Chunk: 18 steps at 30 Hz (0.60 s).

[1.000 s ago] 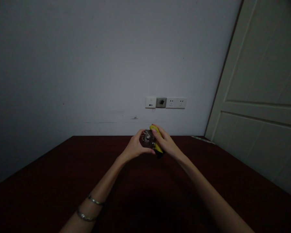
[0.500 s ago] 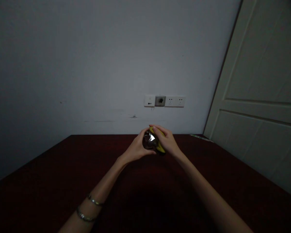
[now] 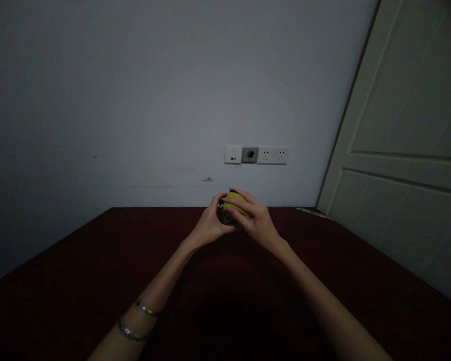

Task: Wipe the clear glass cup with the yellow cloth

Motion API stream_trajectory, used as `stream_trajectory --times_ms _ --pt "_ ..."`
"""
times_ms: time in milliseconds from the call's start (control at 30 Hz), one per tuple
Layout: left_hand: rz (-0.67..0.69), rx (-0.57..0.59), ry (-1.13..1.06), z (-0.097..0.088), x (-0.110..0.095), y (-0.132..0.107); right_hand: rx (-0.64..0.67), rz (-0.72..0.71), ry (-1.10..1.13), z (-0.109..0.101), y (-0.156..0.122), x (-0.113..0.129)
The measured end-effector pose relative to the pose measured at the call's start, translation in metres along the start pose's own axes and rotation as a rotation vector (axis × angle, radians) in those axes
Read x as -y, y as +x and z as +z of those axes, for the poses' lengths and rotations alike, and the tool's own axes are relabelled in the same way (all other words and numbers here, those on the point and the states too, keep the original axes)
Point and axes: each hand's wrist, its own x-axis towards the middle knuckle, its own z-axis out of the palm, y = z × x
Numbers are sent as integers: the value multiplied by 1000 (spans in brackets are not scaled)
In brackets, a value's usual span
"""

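Above the dark red table, my left hand is wrapped round the left side of a shiny, dark, rounded vessel. Whether it is glass or metal I cannot tell. My right hand grips a yellow sponge with a dark side, its fingers lying over the front. The sponge is pressed against the vessel and covers much of its right part. Both hands meet near the far edge of the table.
Behind the table rises a pale wall with several sockets and switch plates. A panelled door stands at the right. A thin, light-coloured strip lies by the table's far right corner.
My right hand has turned and shifted left with the sponge, now over the vessel's front instead of its right side. The bright glint is covered. My left hand has moved slightly left and up.
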Motion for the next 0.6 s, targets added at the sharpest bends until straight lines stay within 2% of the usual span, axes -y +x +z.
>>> stream_trajectory --times_ms 67,133,267,400,600 --pt "7 4 29 1 -3 0 -79 109 32 2 3 -2" --pt "8 1 76 1 -3 0 -99 176 67 5 3 -3" --pt "-56 -24 103 0 3 0 -33 125 36 7 0 -2" --pt "-92 -53 7 -3 10 2 30 62 116 3 -2 -4" --pt "-185 -7 -231 1 4 0 -83 293 365 -1 2 -20"
